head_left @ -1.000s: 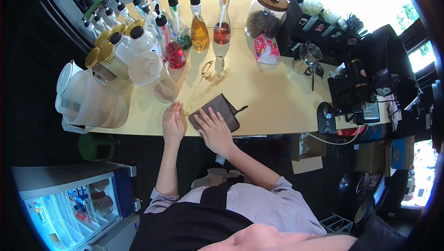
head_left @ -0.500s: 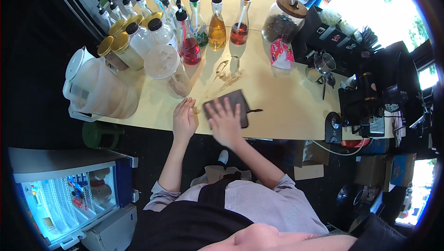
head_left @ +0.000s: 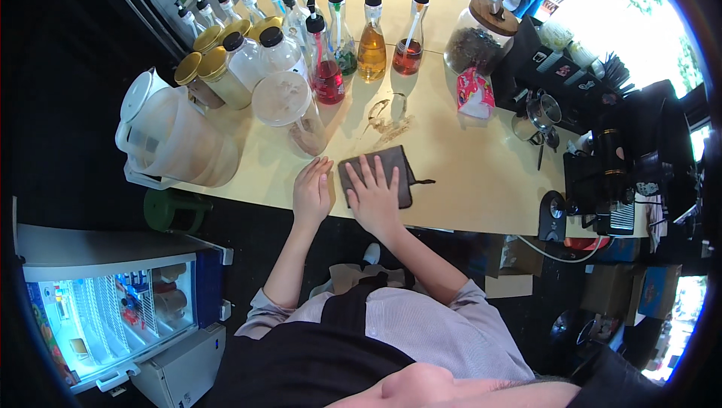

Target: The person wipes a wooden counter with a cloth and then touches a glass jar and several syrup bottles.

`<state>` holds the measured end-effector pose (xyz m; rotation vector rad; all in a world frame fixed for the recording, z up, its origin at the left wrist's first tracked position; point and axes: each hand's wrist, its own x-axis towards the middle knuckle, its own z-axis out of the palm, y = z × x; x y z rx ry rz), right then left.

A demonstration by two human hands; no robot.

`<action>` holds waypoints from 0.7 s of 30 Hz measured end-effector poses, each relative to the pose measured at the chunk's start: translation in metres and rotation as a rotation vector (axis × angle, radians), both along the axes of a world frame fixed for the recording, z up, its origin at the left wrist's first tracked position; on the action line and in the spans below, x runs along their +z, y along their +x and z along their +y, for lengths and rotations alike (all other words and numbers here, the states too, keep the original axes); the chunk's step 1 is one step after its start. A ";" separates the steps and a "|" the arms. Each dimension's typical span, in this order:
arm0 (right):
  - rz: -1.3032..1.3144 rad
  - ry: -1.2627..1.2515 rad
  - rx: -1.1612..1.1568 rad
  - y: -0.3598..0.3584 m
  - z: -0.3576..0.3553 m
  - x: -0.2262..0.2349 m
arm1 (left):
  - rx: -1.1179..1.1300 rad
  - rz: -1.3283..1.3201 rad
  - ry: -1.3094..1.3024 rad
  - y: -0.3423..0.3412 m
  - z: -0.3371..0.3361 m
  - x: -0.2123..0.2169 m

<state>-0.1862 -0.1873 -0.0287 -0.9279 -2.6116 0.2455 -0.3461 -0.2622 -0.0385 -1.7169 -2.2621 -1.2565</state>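
A dark grey folded cloth [head_left: 404,196] with a small loop lies flat on the pale yellow table near its front edge. My right hand [head_left: 378,201] presses down on it, palm down with fingers spread. Close by on the left, my left hand [head_left: 311,191] rests at the table's front edge, fingers stretched out and close together, holding nothing I can see. Just beyond the left hand stands a tall clear container [head_left: 283,100] with a wide round top. Past the cloth, a brown smeared stain [head_left: 389,126] marks the tabletop.
Pump bottles of red syrup [head_left: 329,84] and amber syrup [head_left: 371,54] stand among several others at the back. A lidded plastic pitcher [head_left: 177,141] is at left. Farther right are a wooden-lidded jar [head_left: 477,39], a pink packet [head_left: 475,94] and a black machine [head_left: 639,152].
My view has turned slightly, moving the scene rightward in the picture. The right hand still lies on the cloth, and the left hand stays beside it at the table edge.
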 end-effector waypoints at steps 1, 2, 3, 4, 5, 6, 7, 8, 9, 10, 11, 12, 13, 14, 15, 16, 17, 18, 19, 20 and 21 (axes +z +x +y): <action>0.004 0.001 0.000 -0.010 -0.005 -0.002 | -0.001 -0.028 -0.001 -0.001 0.001 -0.002; -0.010 0.024 -0.011 -0.020 -0.010 -0.005 | -0.004 -0.056 -0.002 -0.001 0.002 -0.003; -0.024 0.048 -0.017 -0.029 -0.015 -0.006 | -0.002 -0.050 0.000 -0.002 0.001 -0.004; -0.068 0.043 -0.031 -0.033 -0.019 -0.006 | 0.004 -0.078 0.013 -0.002 0.002 -0.005; -0.062 0.046 -0.035 -0.032 -0.019 -0.005 | 0.008 -0.105 0.027 -0.002 0.003 -0.006; -0.038 0.044 -0.025 -0.029 -0.020 -0.006 | 0.004 -0.101 0.028 -0.003 0.003 -0.005; -0.015 0.043 -0.018 -0.025 -0.020 -0.007 | -0.015 -0.078 0.026 -0.003 0.003 -0.005; -0.012 0.045 -0.026 -0.017 -0.020 -0.008 | -0.034 -0.055 0.024 -0.003 0.003 -0.005; 0.009 0.004 0.014 -0.008 -0.021 -0.007 | -0.040 -0.051 0.025 -0.003 0.001 -0.004; 0.029 -0.037 0.054 0.002 -0.021 -0.004 | -0.032 -0.051 0.020 -0.003 -0.001 -0.004; 0.060 0.020 0.029 0.012 -0.021 0.000 | -0.023 -0.052 0.014 -0.004 -0.003 -0.004; 0.110 -0.028 0.018 0.026 -0.016 0.005 | -0.058 -0.037 -0.003 -0.008 -0.004 -0.007; 0.159 -0.075 0.006 0.041 -0.008 0.008 | -0.068 -0.036 0.004 -0.008 -0.004 -0.005; 0.175 -0.095 -0.013 0.057 0.002 0.008 | -0.096 -0.086 0.007 -0.007 -0.003 -0.002; 0.190 -0.117 -0.032 0.072 0.010 0.008 | -0.123 -0.136 0.007 -0.008 -0.006 0.000; 0.144 -0.220 -0.095 0.084 0.016 0.010 | -0.179 -0.149 -0.007 -0.013 -0.009 0.000; 0.145 -0.215 -0.098 0.084 0.017 0.010 | -0.182 -0.149 -0.003 -0.020 -0.013 0.001; 0.108 -0.105 -0.158 0.084 0.016 0.009 | -0.231 -0.161 -0.024 -0.025 -0.016 0.002; 0.070 0.006 -0.217 0.082 0.013 0.008 | -0.278 -0.173 -0.045 -0.031 -0.020 0.003; 0.016 0.015 -0.211 0.075 0.007 0.004 | -0.285 -0.174 -0.040 -0.037 -0.026 0.005; 0.015 0.026 -0.221 0.066 0.005 0.002 | -0.284 -0.177 -0.058 -0.044 -0.029 0.006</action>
